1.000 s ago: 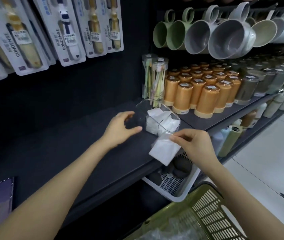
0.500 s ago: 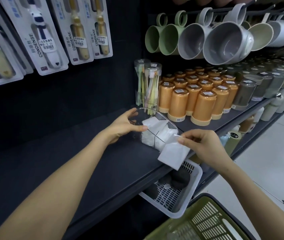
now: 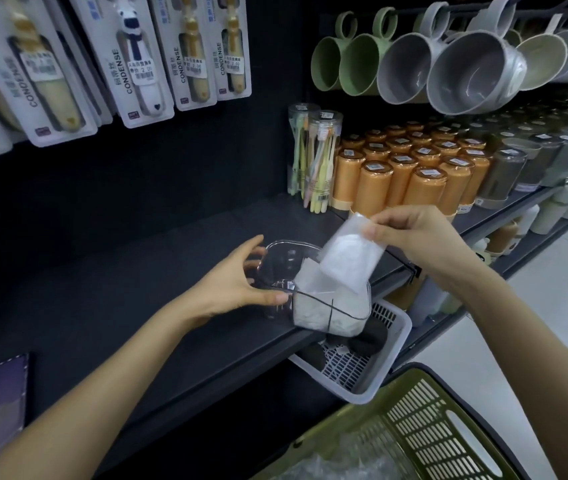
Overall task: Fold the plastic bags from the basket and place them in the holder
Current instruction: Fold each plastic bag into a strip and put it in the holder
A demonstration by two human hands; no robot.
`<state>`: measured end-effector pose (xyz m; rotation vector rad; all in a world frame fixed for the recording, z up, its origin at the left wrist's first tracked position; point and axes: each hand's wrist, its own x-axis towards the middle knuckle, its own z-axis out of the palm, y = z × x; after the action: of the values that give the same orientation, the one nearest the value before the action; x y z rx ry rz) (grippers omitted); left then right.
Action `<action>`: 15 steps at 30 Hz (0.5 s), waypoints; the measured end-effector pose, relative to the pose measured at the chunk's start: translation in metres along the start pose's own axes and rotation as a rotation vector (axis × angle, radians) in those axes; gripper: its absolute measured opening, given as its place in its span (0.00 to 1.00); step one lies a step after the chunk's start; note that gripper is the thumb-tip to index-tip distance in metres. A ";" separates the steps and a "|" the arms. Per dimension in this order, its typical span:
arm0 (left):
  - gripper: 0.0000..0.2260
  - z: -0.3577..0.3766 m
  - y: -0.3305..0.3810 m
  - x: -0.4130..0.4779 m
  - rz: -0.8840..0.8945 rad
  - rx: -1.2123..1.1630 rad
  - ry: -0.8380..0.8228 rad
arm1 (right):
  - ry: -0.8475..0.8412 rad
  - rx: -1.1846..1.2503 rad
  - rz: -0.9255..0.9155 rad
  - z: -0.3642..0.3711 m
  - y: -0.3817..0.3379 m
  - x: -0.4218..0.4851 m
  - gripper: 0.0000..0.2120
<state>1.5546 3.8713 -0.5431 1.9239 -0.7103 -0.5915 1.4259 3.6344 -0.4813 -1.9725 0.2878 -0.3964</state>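
From the head view, my left hand (image 3: 237, 289) grips the clear holder (image 3: 289, 242) at its 9 o'clock end, thumb on the near wall and fingers spread along the far one, seen through the plastic. The holder sits on the dark shelf (image 3: 137, 289), close to its front edge. My right hand (image 3: 421, 237) pinches a folded bag (image 3: 345, 258) by its upper corner between thumb and fingertips. The bag hangs tilted at the holder's 1 o'clock, its lower edge over the rim. White folded bags (image 3: 313, 306) already fill the holder's 3 o'clock compartments.

The green basket (image 3: 449, 427) is at 5 o'clock in the view, with crumpled loose bags (image 3: 338, 462) inside. A white basket (image 3: 390, 351) juts out below the shelf edge. Orange canisters (image 3: 414, 168) stand at 1 o'clock.
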 end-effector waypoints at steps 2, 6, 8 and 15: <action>0.53 -0.005 -0.001 -0.003 -0.015 -0.055 -0.080 | -0.060 -0.018 0.007 0.010 -0.009 0.009 0.04; 0.53 -0.008 -0.002 0.001 -0.008 -0.115 -0.172 | -0.162 -0.016 0.043 0.036 -0.020 0.032 0.03; 0.47 -0.007 -0.004 0.003 0.015 -0.138 -0.152 | -0.208 -0.022 0.088 0.049 -0.023 0.042 0.02; 0.48 0.003 -0.013 -0.017 0.114 -0.178 -0.020 | -0.385 -0.261 0.060 0.077 -0.025 0.041 0.01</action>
<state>1.5436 3.8855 -0.5542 1.7034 -0.7494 -0.5832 1.4950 3.6929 -0.4825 -2.2384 0.1560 0.0686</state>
